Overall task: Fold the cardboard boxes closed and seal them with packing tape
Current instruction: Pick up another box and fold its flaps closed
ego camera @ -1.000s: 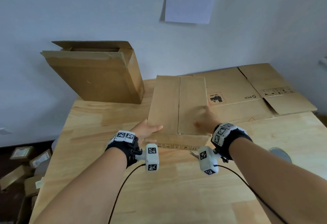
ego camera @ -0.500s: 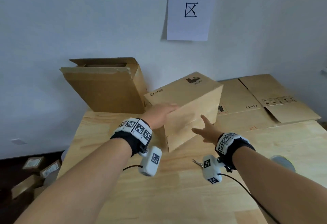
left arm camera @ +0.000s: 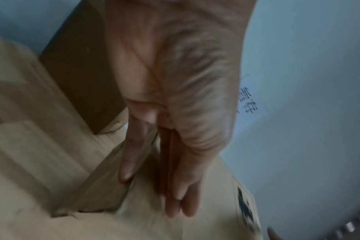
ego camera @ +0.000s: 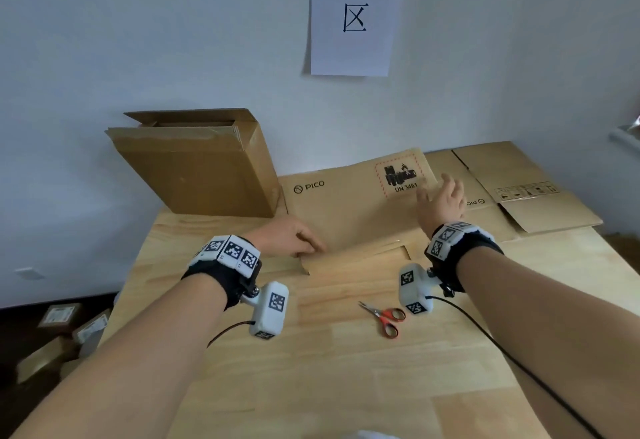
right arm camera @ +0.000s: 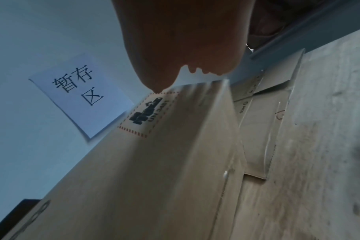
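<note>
A brown cardboard box (ego camera: 353,216) printed with PICO and a UN 3481 label lies tipped with that face toward me, at the back of the wooden table (ego camera: 346,386). An open flap (ego camera: 356,260) juts from its near bottom edge onto the table. My left hand (ego camera: 294,241) rests on the box's lower left corner. In the left wrist view its fingers (left arm camera: 181,186) lie straight on the cardboard beside the flap's fold. My right hand (ego camera: 441,196) is open with fingers spread at the box's upper right edge; contact is unclear. No tape is in view.
Red-handled scissors (ego camera: 384,317) lie on the table near my right wrist. Flattened boxes (ego camera: 526,196) are spread at the back right. An open box (ego camera: 197,168) leans on the wall at the back left. Small cartons (ego camera: 62,327) sit on the floor to the left.
The box has been turned over from flaps-up to its printed face toward me. My left hand went to its lower left corner, my right hand to its upper right. The scissors came into sight.
</note>
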{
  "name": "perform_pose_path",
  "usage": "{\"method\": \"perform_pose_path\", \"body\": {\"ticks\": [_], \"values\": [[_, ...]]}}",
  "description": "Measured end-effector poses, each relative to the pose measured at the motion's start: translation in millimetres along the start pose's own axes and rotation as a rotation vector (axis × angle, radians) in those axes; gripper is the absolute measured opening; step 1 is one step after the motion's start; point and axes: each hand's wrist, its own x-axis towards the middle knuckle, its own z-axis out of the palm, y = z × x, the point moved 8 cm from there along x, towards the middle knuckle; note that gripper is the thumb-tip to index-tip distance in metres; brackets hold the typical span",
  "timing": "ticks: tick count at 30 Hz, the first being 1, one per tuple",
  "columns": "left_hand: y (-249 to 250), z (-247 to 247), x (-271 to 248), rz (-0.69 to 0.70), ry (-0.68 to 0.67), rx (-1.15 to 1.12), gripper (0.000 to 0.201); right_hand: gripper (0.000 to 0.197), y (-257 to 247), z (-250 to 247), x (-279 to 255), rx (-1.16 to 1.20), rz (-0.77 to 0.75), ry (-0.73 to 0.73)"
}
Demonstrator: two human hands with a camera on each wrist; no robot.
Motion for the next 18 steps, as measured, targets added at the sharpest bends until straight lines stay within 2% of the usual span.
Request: {"method": "perform_pose_path", "body": {"ticks": [1, 2, 4, 6, 8, 10, 13, 14, 16, 17, 18], "values": [[-4, 2, -4, -0.03, 0.014, -0.103, 0.021, 0.058, 2, 0, 2, -0.002, 0.018, -0.012], [-9, 0, -9, -0.06, 0.083, -0.221, 0.02, 0.06, 7, 1, 2, -0.003, 0.04, -0.032], [-25, -14, -19, -0.105, 0.361, -0.442, 0.017, 0.061, 18, 4, 1, 0.013, 0.08, -0.08], [-43, -26, -33, -0.182, 0.644, -0.514, 0.018, 0.062, 30, 4, -3, 0.038, 0.13, -0.121], [-50, -23, -39, -0.295, 0.743, -0.486, 0.018, 0.068, 42, -1, -11, 0.003, 0.173, -0.148], [-46, -11, -35, -0.355, 0.679, -0.459, 0.026, 0.061, 53, -10, -13, -0.082, 0.156, -0.131], [-41, 6, -29, -0.375, 0.516, -0.43, 0.058, 0.052, 56, -21, -17, -0.028, 0.118, -0.103], [-39, 13, -26, -0.374, 0.443, -0.389, 0.067, 0.051, 52, -18, -19, 0.029, 0.093, -0.157], [-29, 28, -19, -0.337, 0.288, -0.295, 0.067, 0.049, 43, -1, -24, 0.095, 0.07, -0.327], [-24, 31, -16, -0.315, 0.26, -0.25, 0.064, 0.05, 41, 6, -27, 0.079, 0.061, -0.396], [-20, 28, -11, -0.291, 0.29, -0.211, 0.06, 0.051, 38, 9, -29, 0.06, 0.043, -0.429]]}}
